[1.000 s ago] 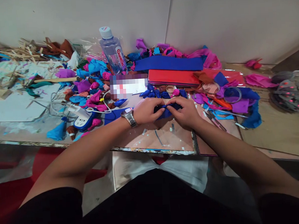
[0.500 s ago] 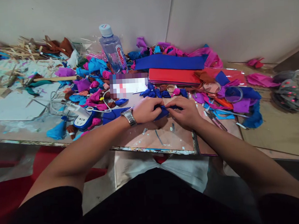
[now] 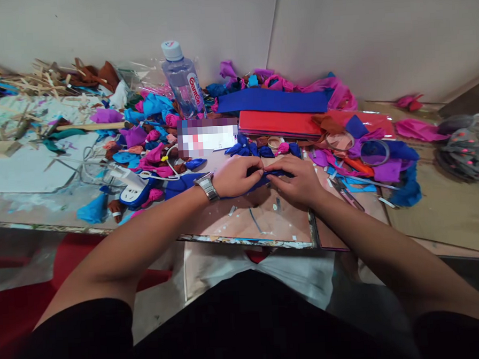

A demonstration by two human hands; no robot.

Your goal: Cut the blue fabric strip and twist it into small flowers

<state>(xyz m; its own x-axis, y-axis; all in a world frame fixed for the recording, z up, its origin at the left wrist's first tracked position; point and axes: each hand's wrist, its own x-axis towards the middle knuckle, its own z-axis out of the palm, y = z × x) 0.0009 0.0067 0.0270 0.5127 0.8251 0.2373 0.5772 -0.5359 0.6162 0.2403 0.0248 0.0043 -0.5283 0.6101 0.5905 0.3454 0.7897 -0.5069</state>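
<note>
My left hand (image 3: 239,176), with a metal watch (image 3: 208,187) on its wrist, pinches a piece of dark blue crepe paper (image 3: 259,187) between thumb and fingers. On the same piece, fingertips almost meeting the left ones, my right hand (image 3: 293,181) is closed too. The fingers hide much of the paper. Just beyond the hands lie crumpled dark blue paper bundles (image 3: 243,147) and a roll of tape (image 3: 274,143). Behind the left hand lies a lit phone (image 3: 225,136), partly pixelated.
A water bottle (image 3: 183,83) stands at the back beside folded blue paper (image 3: 273,100) and a red packet (image 3: 279,123). Left are a power strip (image 3: 132,193) and pliers (image 3: 56,140). A cutter knife (image 3: 347,194) and tape rings (image 3: 374,152) lie right.
Both hands stay in nearly the same place. The blue paper between them has shifted, showing more as a narrow strip under the fingers. The view has moved slightly.
</note>
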